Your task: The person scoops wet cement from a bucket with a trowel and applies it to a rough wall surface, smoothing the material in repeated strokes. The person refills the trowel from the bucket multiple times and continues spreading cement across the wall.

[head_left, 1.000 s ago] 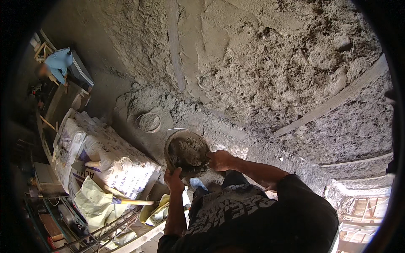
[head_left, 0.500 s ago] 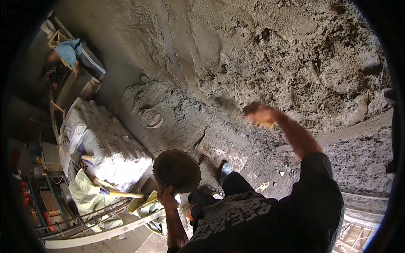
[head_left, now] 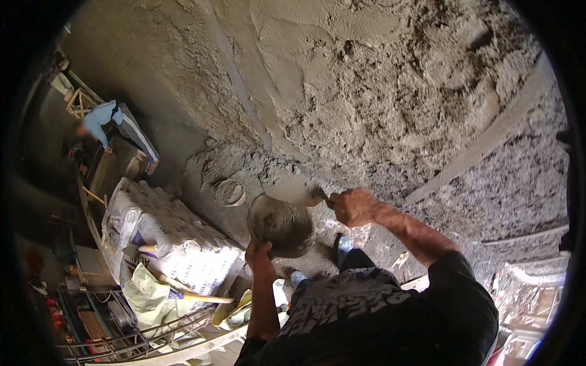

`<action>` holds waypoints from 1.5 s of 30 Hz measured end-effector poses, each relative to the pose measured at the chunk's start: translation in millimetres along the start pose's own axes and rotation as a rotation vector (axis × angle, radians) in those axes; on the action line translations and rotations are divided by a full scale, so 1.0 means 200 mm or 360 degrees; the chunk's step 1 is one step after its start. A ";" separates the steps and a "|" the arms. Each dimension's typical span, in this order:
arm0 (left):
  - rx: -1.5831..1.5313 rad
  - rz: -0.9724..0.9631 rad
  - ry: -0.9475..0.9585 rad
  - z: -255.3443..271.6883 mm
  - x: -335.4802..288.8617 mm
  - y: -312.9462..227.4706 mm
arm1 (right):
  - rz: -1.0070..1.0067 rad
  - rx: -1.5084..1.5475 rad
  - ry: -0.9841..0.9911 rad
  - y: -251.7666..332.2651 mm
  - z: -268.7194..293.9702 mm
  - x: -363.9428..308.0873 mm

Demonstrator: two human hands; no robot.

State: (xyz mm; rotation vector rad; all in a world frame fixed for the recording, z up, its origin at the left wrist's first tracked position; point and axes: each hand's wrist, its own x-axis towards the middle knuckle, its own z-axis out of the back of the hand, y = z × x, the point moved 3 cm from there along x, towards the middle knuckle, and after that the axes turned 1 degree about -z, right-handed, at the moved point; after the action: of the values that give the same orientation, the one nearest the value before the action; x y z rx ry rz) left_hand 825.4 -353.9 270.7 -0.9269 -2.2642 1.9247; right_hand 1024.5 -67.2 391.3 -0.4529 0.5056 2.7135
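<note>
My left hand point(head_left: 259, 254) grips the near rim of a round, mortar-stained bowl point(head_left: 282, 227), which is tilted and has grey mortar smeared inside. Closed around its handle, my right hand point(head_left: 355, 206) holds a trowel point(head_left: 295, 190). The grey blade reaches over the far rim of the bowl; whether it touches the rim I cannot tell. Beyond both hands rises a wall point(head_left: 390, 91) with wet grey mortar, smoother at the upper left and rough on the right.
A mortar-filled bucket point(head_left: 229, 192) stands in loose mortar at the wall's foot. Stacked bags point(head_left: 177, 235) lie to my left, beside a yellow-handled tool point(head_left: 198, 297) and metal rebar frames point(head_left: 146, 341). Farther left, another person point(head_left: 104, 122) in blue bends down.
My right hand with the trowel has come down from the wall toward the bowl. The bowl has moved a little right and up in view, which has also shifted.
</note>
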 end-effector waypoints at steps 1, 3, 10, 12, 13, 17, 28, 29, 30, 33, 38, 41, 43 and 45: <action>0.0053 -0.0042 0.0074 0.00 0.02 -0.04 | 0.0147 -0.0072 -0.0168 0.11 -0.10 0.04; 0.0214 -0.0168 0.0288 0.00 0.00 -0.14 | -0.0356 0.0026 -0.0047 0.24 -0.27 0.09; 0.0753 -0.0645 0.0906 0.10 0.00 -0.54 | -0.0073 -0.0232 -0.0499 0.84 -0.57 0.19; 0.0662 -0.0366 0.0753 0.20 0.03 -0.54 | 0.0194 -0.0423 -0.0170 0.90 -0.67 0.21; 0.0657 -0.0301 0.0635 0.25 0.03 -0.54 | 0.0036 -0.0389 -0.0320 0.91 -0.67 0.22; 0.0717 -0.0515 0.0572 0.42 -0.01 -0.57 | -0.0137 -0.0191 -0.0455 0.94 -0.59 0.29; 0.0782 -0.0897 0.0386 0.59 -0.10 -0.59 | -0.0231 -0.0032 -0.0569 1.17 -0.52 0.38; 0.0833 -0.0991 0.0345 0.61 -0.11 -0.59 | -0.0258 0.0038 -0.0545 1.19 -0.53 0.42; 0.0871 -0.1106 0.0309 0.61 -0.10 -0.60 | -0.0215 0.0143 -0.0395 1.22 -0.56 0.44; 0.0709 -0.1112 0.0327 0.63 -0.10 -0.60 | -0.0206 0.0338 -0.0352 1.30 -0.55 0.39; 0.0557 -0.1282 0.0298 0.63 -0.14 -0.61 | -0.0115 0.0176 -0.0678 1.19 -0.34 0.21; 0.0826 -0.1490 0.0349 0.60 -0.18 -0.63 | -0.0344 0.0023 -0.0615 1.09 -0.26 0.25; 0.0913 -0.1594 0.0408 0.56 -0.21 -0.64 | -0.0325 0.0138 -0.0242 1.07 -0.31 0.29; 0.0781 -0.1600 0.0536 0.54 -0.22 -0.66 | 0.0523 -0.0907 -0.0109 1.14 -0.40 0.29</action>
State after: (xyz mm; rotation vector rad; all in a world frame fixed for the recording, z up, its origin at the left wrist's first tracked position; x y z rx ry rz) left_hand 765.2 -477.5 380.8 0.0045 -1.4636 1.5303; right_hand 905.1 -282.6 364.7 -0.4418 -0.2534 3.1621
